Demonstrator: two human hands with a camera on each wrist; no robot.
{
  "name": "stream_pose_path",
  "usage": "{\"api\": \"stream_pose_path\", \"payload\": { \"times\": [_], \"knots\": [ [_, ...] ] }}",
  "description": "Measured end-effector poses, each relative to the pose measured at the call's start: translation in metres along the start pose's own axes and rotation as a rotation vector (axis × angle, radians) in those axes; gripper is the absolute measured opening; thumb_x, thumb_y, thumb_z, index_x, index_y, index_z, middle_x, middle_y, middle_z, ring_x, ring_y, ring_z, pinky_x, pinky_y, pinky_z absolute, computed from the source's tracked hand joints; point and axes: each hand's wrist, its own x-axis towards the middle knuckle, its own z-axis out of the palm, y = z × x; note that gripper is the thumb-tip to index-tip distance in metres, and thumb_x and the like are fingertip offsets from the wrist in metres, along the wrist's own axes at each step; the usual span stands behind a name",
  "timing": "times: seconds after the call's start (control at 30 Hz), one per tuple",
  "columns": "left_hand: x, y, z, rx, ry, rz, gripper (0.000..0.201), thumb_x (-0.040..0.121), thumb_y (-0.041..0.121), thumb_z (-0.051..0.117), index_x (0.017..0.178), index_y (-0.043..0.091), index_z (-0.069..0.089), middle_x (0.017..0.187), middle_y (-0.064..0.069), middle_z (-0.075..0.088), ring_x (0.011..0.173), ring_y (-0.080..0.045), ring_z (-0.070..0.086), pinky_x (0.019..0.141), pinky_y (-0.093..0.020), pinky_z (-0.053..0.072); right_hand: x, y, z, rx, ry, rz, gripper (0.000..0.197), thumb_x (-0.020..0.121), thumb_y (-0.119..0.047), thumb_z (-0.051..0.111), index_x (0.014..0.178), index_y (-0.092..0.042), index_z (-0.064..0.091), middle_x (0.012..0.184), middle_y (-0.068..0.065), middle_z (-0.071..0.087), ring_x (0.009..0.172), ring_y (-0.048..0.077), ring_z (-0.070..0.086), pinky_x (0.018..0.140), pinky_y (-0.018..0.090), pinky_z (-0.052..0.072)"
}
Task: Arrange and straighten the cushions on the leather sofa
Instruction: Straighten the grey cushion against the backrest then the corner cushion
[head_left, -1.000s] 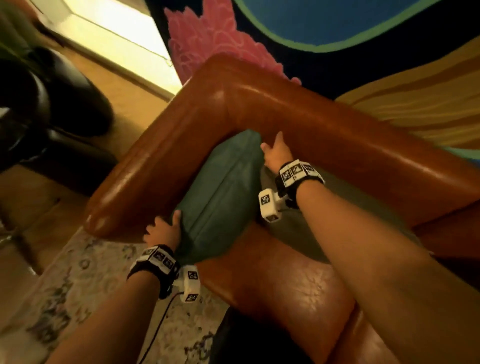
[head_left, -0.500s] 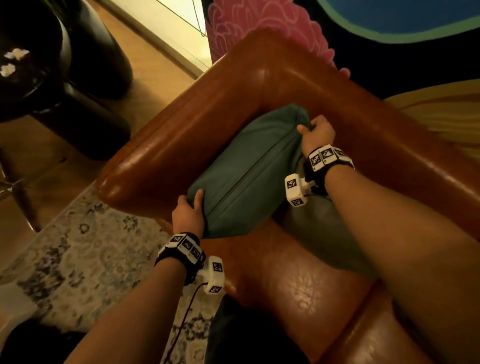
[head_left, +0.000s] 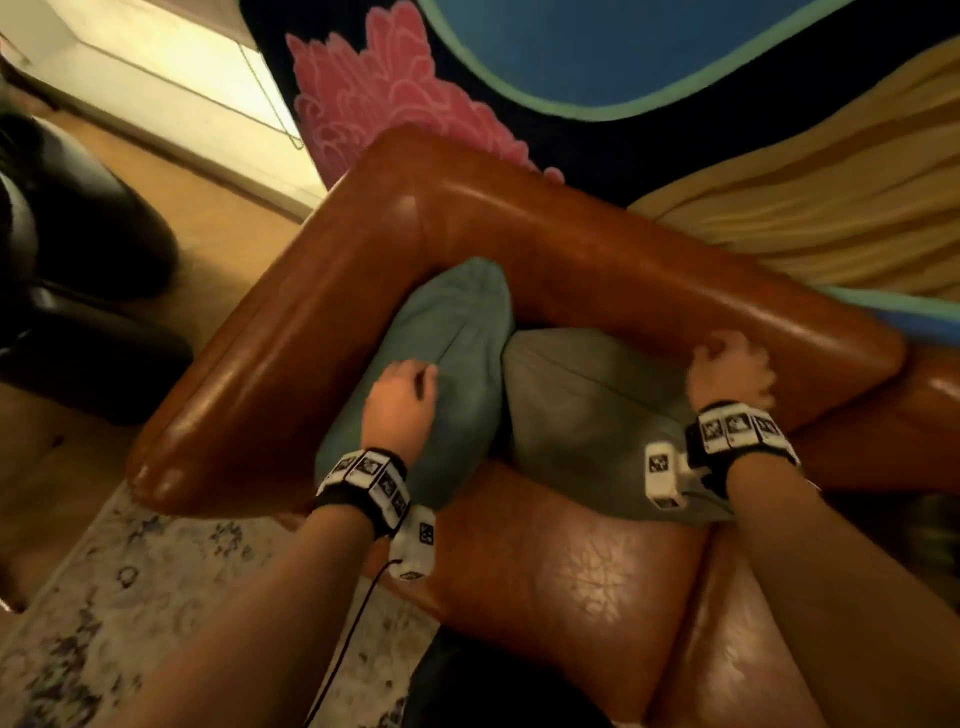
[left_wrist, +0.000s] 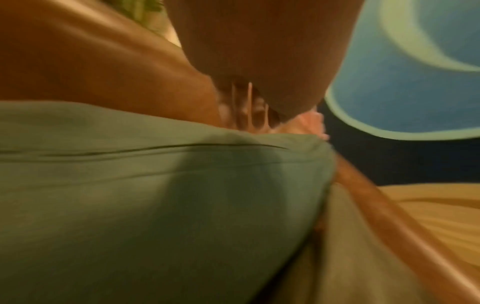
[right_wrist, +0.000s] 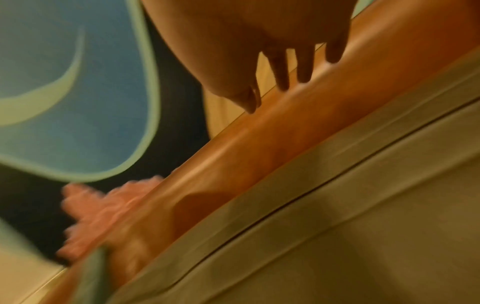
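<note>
Sofa (head_left: 613, 270) corner: teal cushion (head_left: 457, 364) under L fingers (head_left: 415, 371) (R blurred).

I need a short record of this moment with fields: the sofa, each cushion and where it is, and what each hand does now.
sofa: brown leather sofa, corner of armrest and backrest in view
teal cushion: teal cushion stands in the corner, against the armrest
grey cushion: grey cushion beside it, leaning on the backrest, touching the teal one
left hand: left hand on top of the teal cushion, fingers curled; grip unclear
right hand: right hand at the grey cushion's upper edge, blurred, fingers spread
floor: patterned rug
</note>
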Motion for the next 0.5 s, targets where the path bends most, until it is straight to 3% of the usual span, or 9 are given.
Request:
{"api": "stream_pose_path", "payload": {
  "times": [0.07,0.13,0.23,0.27,0.33,0.4,0.5],
  "knots": [
    [0.026,0.04,0.023,-0.021,-0.113,0.048,0.039,0.1,0.04,0.05,0.083,0.007,0.064,0.081,-0.019,0.07,0.079,-0.037,0.067,0.072,-0.041,0.054,0.002,0.062,-0.02,0.035,0.078,0.242,0.036,0.099,-0.035,0.05,0.133,-0.025,0.048,0.15,0.016,0.036,0.136,0.043,0.034,0.109,0.058,0.03],
    [0.043,0.074,0.044,-0.047,-0.284,-0.018,0.054,0.097,0.054,0.047,0.08,0.005,0.063,0.075,-0.02,0.07,0.068,-0.036,0.07,0.065,-0.044,0.061,0.0,0.11,-0.025,0.137,0.092,0.421,0.045,0.1,-0.035,0.049,0.141,-0.018,0.042,0.151,0.02,0.034,0.135,0.046,0.036,0.109,0.057,0.033],
    [0.061,0.093,0.064,-0.086,-0.424,-0.196,0.065,0.097,0.056,0.05,0.087,-0.007,0.066,0.076,-0.023,0.072,0.063,-0.036,0.073,0.055,-0.046,0.062,-0.007,0.149,-0.013,0.296,0.002,0.498,0.053,0.102,-0.034,0.05,0.147,-0.01,0.038,0.147,0.025,0.044,0.13,0.047,0.046,0.105,0.053,0.04],
    [0.065,0.091,0.069,-0.061,-0.433,-0.216,0.064,0.098,0.053,0.05,0.092,-0.008,0.065,0.081,-0.025,0.072,0.068,-0.037,0.073,0.058,-0.047,0.063,-0.005,0.154,-0.011,0.338,-0.016,0.477,0.05,0.101,-0.032,0.053,0.144,-0.008,0.043,0.142,0.025,0.051,0.128,0.045,0.051,0.105,0.051,0.043],
    [0.066,0.085,0.081,0.051,-0.477,-0.189,0.062,0.1,0.052,0.047,0.111,-0.007,0.061,0.106,-0.028,0.07,0.093,-0.04,0.071,0.079,-0.047,0.061,-0.001,0.164,-0.01,0.422,-0.009,0.434,0.04,0.097,-0.027,0.061,0.133,-0.009,0.058,0.132,0.022,0.062,0.121,0.04,0.058,0.103,0.047,0.048],
    [0.063,0.081,0.09,0.096,-0.509,-0.16,0.067,0.099,0.056,0.043,0.132,-0.002,0.049,0.134,-0.026,0.058,0.121,-0.041,0.057,0.099,-0.043,0.048,0.003,0.171,-0.013,0.508,0.007,0.416,0.03,0.092,-0.022,0.069,0.12,-0.01,0.069,0.12,0.016,0.07,0.113,0.034,0.064,0.1,0.042,0.05],
    [0.066,0.088,0.09,0.085,-0.545,-0.156,0.091,0.09,0.072,0.045,0.149,0.004,0.029,0.145,-0.022,0.049,0.125,-0.041,0.055,0.102,-0.047,0.048,0.003,0.176,-0.014,0.576,0.053,0.396,0.024,0.087,-0.016,0.073,0.112,-0.012,0.073,0.107,0.011,0.073,0.105,0.029,0.067,0.097,0.038,0.052]
  ]
}}
